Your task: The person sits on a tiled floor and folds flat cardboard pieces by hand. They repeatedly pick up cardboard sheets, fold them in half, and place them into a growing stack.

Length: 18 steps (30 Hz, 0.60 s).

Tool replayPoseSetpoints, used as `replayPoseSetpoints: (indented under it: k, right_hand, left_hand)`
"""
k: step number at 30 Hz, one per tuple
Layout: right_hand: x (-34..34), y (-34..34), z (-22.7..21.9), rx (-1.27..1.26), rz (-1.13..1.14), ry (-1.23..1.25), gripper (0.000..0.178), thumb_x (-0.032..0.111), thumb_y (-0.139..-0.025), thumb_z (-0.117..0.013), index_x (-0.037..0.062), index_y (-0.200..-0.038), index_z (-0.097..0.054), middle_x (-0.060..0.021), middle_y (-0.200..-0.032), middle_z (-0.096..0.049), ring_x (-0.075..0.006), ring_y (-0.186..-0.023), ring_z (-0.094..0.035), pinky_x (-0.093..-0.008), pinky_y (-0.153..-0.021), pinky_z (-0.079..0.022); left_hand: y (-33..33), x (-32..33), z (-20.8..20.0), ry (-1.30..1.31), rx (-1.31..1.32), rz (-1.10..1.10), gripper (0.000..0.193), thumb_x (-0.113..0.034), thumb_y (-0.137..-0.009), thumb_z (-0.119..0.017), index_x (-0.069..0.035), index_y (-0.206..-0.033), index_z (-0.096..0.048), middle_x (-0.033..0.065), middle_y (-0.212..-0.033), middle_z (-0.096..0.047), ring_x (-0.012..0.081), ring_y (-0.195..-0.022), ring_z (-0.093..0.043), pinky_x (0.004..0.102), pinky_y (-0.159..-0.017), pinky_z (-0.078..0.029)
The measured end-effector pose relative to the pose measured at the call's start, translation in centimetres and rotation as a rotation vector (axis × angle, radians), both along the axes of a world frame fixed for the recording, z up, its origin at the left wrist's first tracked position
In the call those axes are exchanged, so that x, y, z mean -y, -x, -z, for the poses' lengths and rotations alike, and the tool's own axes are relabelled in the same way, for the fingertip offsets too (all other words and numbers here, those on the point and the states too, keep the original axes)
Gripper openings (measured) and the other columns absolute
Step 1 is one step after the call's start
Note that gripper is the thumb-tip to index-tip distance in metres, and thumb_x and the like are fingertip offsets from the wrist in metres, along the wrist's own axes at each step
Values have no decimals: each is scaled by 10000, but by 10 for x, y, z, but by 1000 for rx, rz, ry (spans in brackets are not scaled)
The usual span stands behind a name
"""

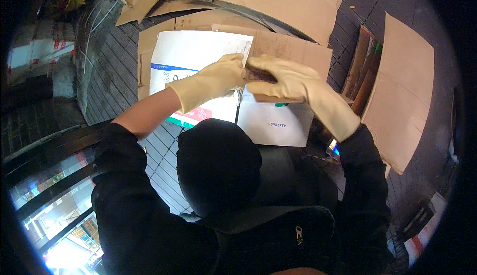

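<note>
Both my hands wear pale yellow rubber gloves and meet over a pile of flattened boxes. My left hand (218,78) pinches one end of a small dark brown strip (259,75), and my right hand (290,80) closes over its other end. Under them lies a large white cardboard sheet (191,56) with a blue stripe and a brown cardboard flap (293,51). A smaller white box (274,123) sits just below my right wrist. What the dark strip is cannot be told.
Flattened brown cardboard (278,1) is heaped at the top, and a big brown panel (397,106) leans at the right. Dark brick paving (112,83) shows on the left. My black jacket and hood (218,170) fill the lower middle. Stacked boxes (35,51) stand far left.
</note>
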State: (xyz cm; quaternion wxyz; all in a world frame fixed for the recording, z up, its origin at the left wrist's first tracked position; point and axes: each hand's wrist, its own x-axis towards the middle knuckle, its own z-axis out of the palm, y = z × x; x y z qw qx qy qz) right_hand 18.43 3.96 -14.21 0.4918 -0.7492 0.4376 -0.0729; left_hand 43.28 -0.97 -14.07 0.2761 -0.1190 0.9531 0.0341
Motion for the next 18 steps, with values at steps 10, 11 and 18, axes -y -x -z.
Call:
replayPoseSetpoints:
  k: [10, 11, 18]
  right_hand:
    - [-20, -79, -28, -313, -310, -71, 770, 556, -842, -920, 62, -1407, -747, -213, -1329, -792, -426, -1257, -746, -506, -1090, -585]
    - [-26, -89, -38, -361, -322, -65, 530, 395, -822, -946, 67, -1220, -824, -159, -1162, -841, -377, -1104, -809, -483, -987, -635]
    - [-84, -91, -67, -558, -746, 116, 296, 258, -876, -902, 118, -1136, -885, -98, -1058, -869, -284, -1013, -843, -440, -856, -657]
  left_hand:
    - [-22, 4, 25, 204, 217, -69, 175, -359, -934, -820, -247, -1030, -912, -21, -1114, -825, 229, -1191, -713, 393, -1098, -514]
    - [-29, 14, 31, 147, 155, -86, 183, -362, -911, -831, -238, -1018, -913, -3, -1101, -831, 245, -1188, -728, 418, -1056, -546]
    - [-118, 90, 30, 290, -155, -380, 154, -262, -821, -873, -153, -926, -900, 62, -1028, -821, 295, -1151, -730, 437, -1060, -559]
